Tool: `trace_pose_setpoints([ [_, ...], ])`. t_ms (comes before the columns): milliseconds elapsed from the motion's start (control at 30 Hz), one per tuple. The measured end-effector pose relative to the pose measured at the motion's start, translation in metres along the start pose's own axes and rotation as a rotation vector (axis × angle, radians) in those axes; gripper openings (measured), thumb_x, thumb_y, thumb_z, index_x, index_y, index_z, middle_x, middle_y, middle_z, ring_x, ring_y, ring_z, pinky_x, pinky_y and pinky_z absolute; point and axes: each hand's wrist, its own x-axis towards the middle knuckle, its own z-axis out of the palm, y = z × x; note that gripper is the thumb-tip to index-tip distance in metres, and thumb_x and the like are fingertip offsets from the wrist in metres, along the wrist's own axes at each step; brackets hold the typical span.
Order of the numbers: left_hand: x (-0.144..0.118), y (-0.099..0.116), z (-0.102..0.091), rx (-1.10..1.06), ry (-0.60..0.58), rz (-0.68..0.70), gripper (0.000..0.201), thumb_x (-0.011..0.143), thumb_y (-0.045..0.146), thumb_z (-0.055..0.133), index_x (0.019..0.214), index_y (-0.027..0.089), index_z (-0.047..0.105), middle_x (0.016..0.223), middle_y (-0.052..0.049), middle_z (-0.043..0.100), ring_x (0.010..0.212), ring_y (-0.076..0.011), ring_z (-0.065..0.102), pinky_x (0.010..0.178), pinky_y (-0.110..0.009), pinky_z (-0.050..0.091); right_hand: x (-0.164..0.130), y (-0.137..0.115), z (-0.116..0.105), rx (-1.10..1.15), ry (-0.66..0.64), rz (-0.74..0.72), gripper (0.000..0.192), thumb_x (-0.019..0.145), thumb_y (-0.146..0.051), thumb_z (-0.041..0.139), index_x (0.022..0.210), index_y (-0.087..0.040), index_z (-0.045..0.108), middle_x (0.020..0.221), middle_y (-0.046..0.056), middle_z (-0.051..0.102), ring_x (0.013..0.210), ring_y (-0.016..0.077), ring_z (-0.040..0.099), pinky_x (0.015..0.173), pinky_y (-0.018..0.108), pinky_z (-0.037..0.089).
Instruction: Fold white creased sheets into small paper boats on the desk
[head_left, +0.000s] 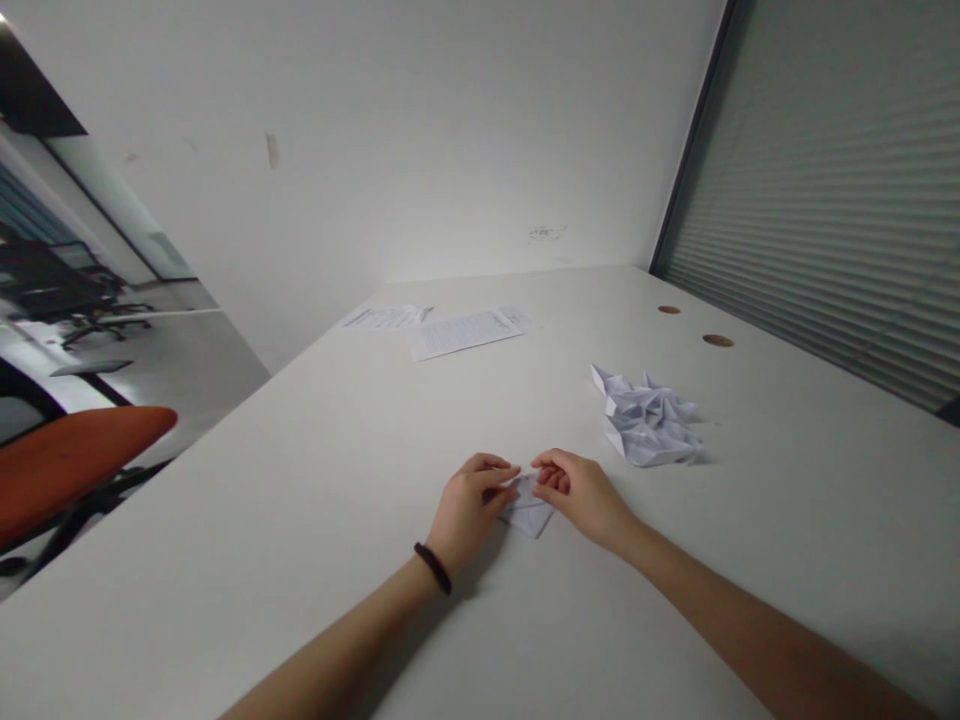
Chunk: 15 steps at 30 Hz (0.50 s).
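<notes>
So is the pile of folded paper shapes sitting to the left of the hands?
No, the pile of folded paper shapes lies on the table to the right of both hands, beyond the right hand.

Left hand (471,508): fingers curled on the folded paper (527,510), dark band at the wrist.
Right hand (581,494): pinching the same paper from the other side.
Table (300,500): white; folded paper pile (649,420) near; printed sheets (461,330) far.

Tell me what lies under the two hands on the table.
A small folded white paper piece lies on the white table, pinched by the left hand and right hand. Its upper part is covered by the fingers.
</notes>
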Motion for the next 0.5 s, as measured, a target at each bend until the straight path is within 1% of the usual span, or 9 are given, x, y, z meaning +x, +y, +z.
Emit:
trace_pose_setpoints([
  [33, 0.0002, -0.0014, 0.0001, -0.042, -0.014, -0.024, 0.024, 0.072, 0.011, 0.059, 0.094, 0.018, 0.068, 0.097, -0.007, 0.061, 0.078, -0.0154, 0.061, 0.069, -0.027, 0.051, 0.001, 0.0016, 0.0006, 0.009, -0.006, 0.005, 0.022, 0.068, -0.01, 0.064, 0.089, -0.015, 0.063, 0.071, 0.0, 0.059, 0.06, 0.012, 0.054, 0.057, 0.023, 0.044],
  [167, -0.0005, -0.0039, 0.0001, -0.213, -0.073, -0.129, 0.036, 0.067, 0.006, 0.061, 0.101, 0.016, 0.064, 0.1, -0.007, 0.063, 0.083, -0.0161, 0.062, 0.078, -0.031, 0.052, 0.0016, 0.0047, 0.0004, -0.072, -0.052, -0.061, 0.016, 0.071, -0.011, 0.06, 0.085, -0.015, 0.068, 0.076, 0.003, 0.056, 0.065, 0.0131, 0.053, 0.059, 0.024, 0.043],
  [267, -0.0017, -0.0025, 0.0, -0.264, -0.105, -0.178, 0.044, 0.063, 0.0, 0.061, 0.104, 0.015, 0.062, 0.102, -0.008, 0.064, 0.09, -0.0177, 0.062, 0.086, -0.034, 0.049, -0.0006, 0.004, -0.0012, -0.107, -0.099, -0.087, 0.02, 0.075, -0.014, 0.057, 0.093, -0.016, 0.067, 0.078, 0.003, 0.053, 0.065, 0.0126, 0.052, 0.059, 0.024, 0.041],
  [333, -0.0021, -0.0008, -0.0003, -0.292, -0.115, -0.193, 0.046, 0.062, -0.002, 0.06, 0.104, 0.015, 0.061, 0.104, -0.008, 0.064, 0.093, -0.0184, 0.061, 0.089, -0.035, 0.048, -0.0023, 0.0028, -0.0024, -0.105, -0.122, -0.101, 0.023, 0.076, -0.019, 0.058, 0.098, -0.016, 0.066, 0.08, 0.003, 0.052, 0.066, 0.0126, 0.051, 0.06, 0.024, 0.041],
  [400, -0.002, 0.001, -0.0007, -0.331, -0.123, -0.211, 0.048, 0.061, -0.004, 0.059, 0.105, 0.015, 0.06, 0.105, -0.009, 0.064, 0.094, -0.0185, 0.061, 0.089, -0.036, 0.047, -0.0036, 0.0014, -0.0031, -0.087, -0.128, -0.099, 0.024, 0.076, -0.022, 0.058, 0.099, -0.017, 0.064, 0.083, 0.003, 0.052, 0.068, 0.0127, 0.051, 0.06, 0.024, 0.042],
  [500, -0.0017, 0.0039, -0.001, -0.391, -0.137, -0.226, 0.05, 0.059, -0.007, 0.058, 0.104, 0.015, 0.06, 0.106, -0.009, 0.063, 0.094, -0.0178, 0.06, 0.089, -0.036, 0.047, -0.0043, -0.0005, -0.0028, -0.069, -0.095, -0.072, 0.023, 0.071, -0.018, 0.06, 0.094, -0.016, 0.063, 0.084, 0.003, 0.052, 0.07, 0.0129, 0.05, 0.063, 0.024, 0.042],
])
